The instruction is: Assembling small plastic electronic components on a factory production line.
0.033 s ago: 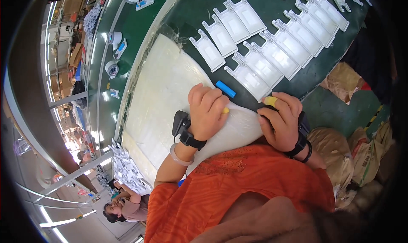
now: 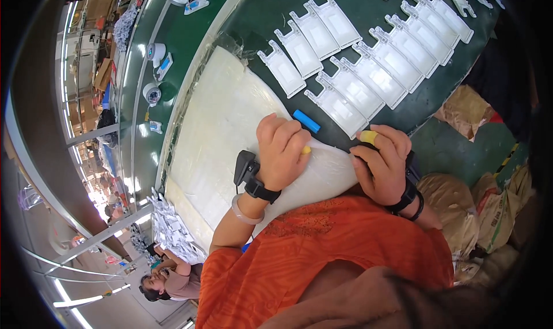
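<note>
A cream-white sheet (image 2: 213,122), glossy and slightly wrinkled like plastic film, lies along the near side of the surface (image 2: 250,27), its outer edge curving and narrowing toward the right hand (image 2: 381,162). The left hand (image 2: 282,147) rests on it with fingers curled inward; whether they pinch anything is hidden. The right hand is at the sheet's narrow corner, fingers bent; I cannot tell what, if anything, they grasp.

Just beyond the left hand lies a smooth blue cylinder (image 2: 306,121), near the sheet's edge. Past it, white plastic frames (image 2: 337,111), rectangular with raised rims and pronged ends, overlap in two slanting rows. A narrow dark-green strip runs between frames and sheet, widening toward the far left. Rightward, the surface's edge drops toward crumpled brown sacks (image 2: 446,205).
</note>
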`<state>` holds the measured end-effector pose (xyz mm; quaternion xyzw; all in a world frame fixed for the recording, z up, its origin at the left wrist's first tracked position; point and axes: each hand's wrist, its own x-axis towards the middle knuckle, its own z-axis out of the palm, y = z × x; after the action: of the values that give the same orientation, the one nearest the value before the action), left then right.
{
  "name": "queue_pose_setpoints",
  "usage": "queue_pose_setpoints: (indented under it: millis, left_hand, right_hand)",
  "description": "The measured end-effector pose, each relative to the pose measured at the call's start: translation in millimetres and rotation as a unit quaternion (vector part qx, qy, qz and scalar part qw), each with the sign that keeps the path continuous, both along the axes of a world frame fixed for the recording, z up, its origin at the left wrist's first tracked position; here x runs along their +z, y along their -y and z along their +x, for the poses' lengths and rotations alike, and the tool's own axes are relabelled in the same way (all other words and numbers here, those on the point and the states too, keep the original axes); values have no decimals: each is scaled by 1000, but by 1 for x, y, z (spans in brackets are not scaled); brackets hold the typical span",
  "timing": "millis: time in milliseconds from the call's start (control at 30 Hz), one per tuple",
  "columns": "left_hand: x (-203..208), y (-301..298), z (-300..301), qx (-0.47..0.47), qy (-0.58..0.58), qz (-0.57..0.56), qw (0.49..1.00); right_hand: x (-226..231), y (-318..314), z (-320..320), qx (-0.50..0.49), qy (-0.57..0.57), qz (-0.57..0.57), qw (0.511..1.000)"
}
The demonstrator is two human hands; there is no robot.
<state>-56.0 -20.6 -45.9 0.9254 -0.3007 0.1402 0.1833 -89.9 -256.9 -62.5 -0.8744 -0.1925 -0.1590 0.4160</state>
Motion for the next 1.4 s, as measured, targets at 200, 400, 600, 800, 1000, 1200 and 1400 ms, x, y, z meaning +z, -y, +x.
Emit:
queue_pose_setpoints:
  millis: [200,400,600,800,1000,1200,1400]
  left_hand:
    - [-5,0,-1,-3,21,-34,999]
    - [-6,0,-4,-9,48,-39,998]
    - [-7,2,-7,4,72,-36,997]
    - [-9,-2,-8,14,77,-37,996]
    - [-9,3,-6,17,32,-37,999]
    - [1,12,-6,36,-12,-61,997]
    - [3,9,-6,13,-14,-27,999]
  right_hand:
    - [3,5,9,-4,31,-7,999]
    - [28,-12,48,73,43,-44,995]
    - [22,-51,80,165,105,-162,967]
    - [23,-52,94,138,117,-190,965]
    - [54,-1,103,104,94,-10,990]
    - [59,23,98,108,42,49,992]
    - [58,41,88,144,10,47,988]
